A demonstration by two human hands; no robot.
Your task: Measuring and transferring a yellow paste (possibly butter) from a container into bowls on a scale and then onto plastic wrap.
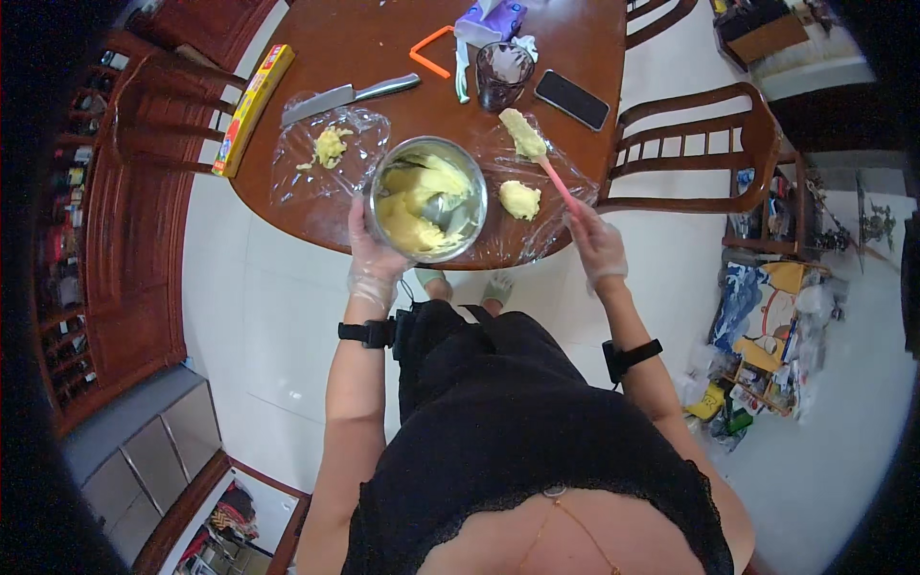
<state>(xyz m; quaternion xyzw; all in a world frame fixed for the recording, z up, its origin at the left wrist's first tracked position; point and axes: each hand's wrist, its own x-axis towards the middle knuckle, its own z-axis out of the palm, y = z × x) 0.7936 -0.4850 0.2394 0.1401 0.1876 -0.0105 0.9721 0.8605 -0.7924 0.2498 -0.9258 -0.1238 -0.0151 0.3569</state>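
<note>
My left hand point(374, 248), in a clear plastic glove, holds a round steel bowl point(483, 198) by its left side. Soft pale-yellow dough point(410, 205) is smeared over the bowl's inside. In my gloved right hand point(598, 241) is the pink handle of a spatula point(559, 185); its blade is coated with the same yellow mass. Below the blade, a lump of dough point(520, 200) rests on a sheet of cling film point(496, 241). Left of the bowl, a smaller crumbly yellow heap point(330, 147) lies on another piece of cling film point(287, 176).
On the wooden table point(345, 43) lie a kitchen knife point(352, 95), a long yellow box point(253, 111), a phone point(572, 99), an orange V-shaped piece point(425, 54) and a small white-and-green knife point(461, 72). A dark glass point(503, 75) stands near a purple tissue pack point(496, 21). Wooden chairs point(690, 154) flank the table.
</note>
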